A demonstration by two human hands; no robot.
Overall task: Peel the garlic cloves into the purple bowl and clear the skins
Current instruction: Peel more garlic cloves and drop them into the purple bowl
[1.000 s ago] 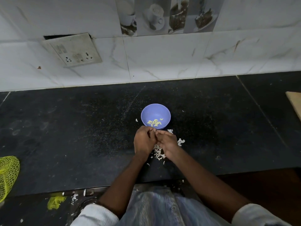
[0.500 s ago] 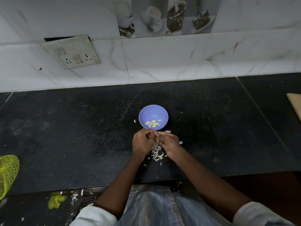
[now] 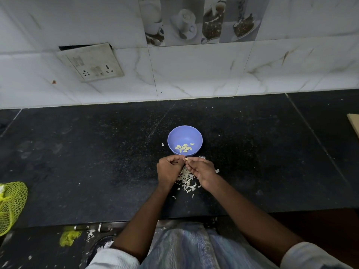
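Left hand [image 3: 168,170] and right hand [image 3: 202,169] pinch one small pale garlic clove [image 3: 186,159] just before the round purple plastic bowl [image 3: 185,140]; it might slip onto papery white skins [image 3: 186,180] below.

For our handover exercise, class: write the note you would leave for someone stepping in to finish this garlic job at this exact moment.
Left hand and right hand: both pinch one small garlic clove between their fingertips, just in front of the purple bowl. Whether it is fully peeled is too small to tell.
Bowl: on the black counter, holding a handful of peeled cloves.
Skins: piled loose on the counter under the hands, with a few stray bits around the bowl.
Done: several cloves peeled into the bowl.
Left: finish this clove, drop it in the bowl, then gather and clear the skins.
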